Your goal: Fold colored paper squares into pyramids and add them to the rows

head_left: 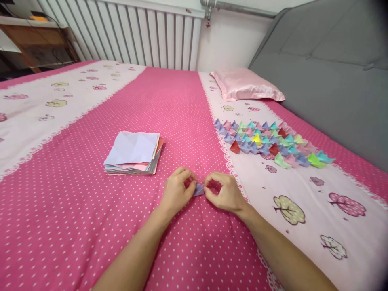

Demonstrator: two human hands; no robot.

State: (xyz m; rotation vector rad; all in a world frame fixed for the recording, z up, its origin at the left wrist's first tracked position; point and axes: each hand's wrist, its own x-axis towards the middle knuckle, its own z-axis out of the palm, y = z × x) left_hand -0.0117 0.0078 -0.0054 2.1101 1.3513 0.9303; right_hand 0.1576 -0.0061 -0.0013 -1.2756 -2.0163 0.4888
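Pinching folded purple paper point(199, 190) at opposite ends with left hand point(179, 190) and right hand point(226, 193), at near middle of bed point(182, 107). Likely light, crisp, easily crushed; best held gently by edges.

My left hand point(177, 190) hides part of the folded purple paper point(199, 190); I see the grey headboard point(321, 72) cut off at right.
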